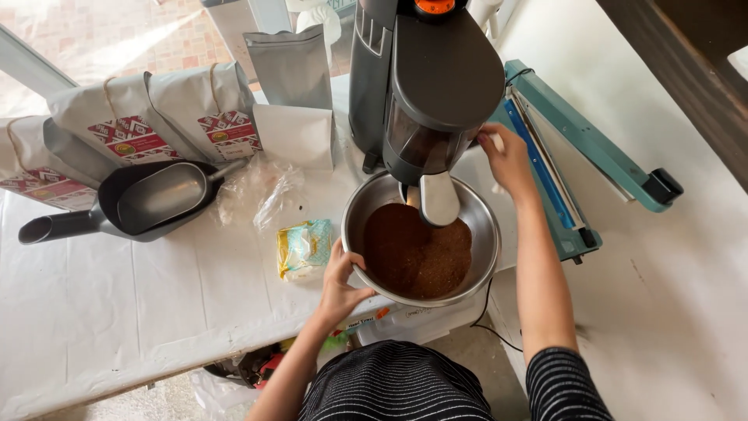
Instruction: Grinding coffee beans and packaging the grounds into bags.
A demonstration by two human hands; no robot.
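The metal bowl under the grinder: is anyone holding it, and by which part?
Yes. The left hand grips the bowl by its near-left rim. The right hand is at the grinder's side; its hold cannot be told.

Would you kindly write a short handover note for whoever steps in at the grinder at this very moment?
Left hand: grips the near-left rim of the steel bowl, steadying it at the table edge.
Right hand: up against the right side of the grinder; whether it grips a control cannot be seen.
Things: the bowl sits under the grinder's spout, partly filled with brown grounds. Two scoops lie to the left, with filled bags behind and a heat sealer to the right.
Done: a good heap is ground into the bowl.
Left: grounds are not yet bagged or sealed.
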